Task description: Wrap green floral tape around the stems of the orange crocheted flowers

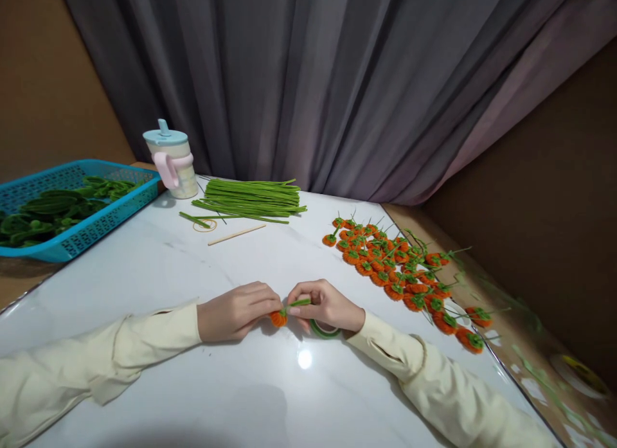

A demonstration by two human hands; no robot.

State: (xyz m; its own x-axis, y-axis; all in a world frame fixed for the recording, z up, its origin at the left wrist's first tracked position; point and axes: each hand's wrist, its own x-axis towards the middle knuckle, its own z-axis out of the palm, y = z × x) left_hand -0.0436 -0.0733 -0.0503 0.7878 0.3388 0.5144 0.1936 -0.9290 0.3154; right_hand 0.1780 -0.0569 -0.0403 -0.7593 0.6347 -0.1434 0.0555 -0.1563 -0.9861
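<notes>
- Head view, and here I am with one small orange pumpkin [278, 319] held just above the tabletop [226, 384], right in front of me.
- My left fingers [267, 299] are drawn in close, pinching that pumpkin at its side; the exact grip is hidden behind the knuckles.
- Over on the other side, my right fingers [305, 287] are bent nearly together on a green strip [301, 302] at the pumpkin's top, and a green ring [325, 335] sits under that palm, whether touching I can't tell.
- Look right: a crowd of other pumpkins [394, 292], green-topped, many trailing thin wisps; those look done to this stage, I'd judge.
- So this one seems midway: green at the top, the strip's end loose.
- Up ahead, a bundle of green stems [250, 200] lies apart, seemingly unused, with a stick [236, 234] nearby.
- Far left, a blue basket [113, 218] of green pieces, not joined to any pumpkin.
</notes>
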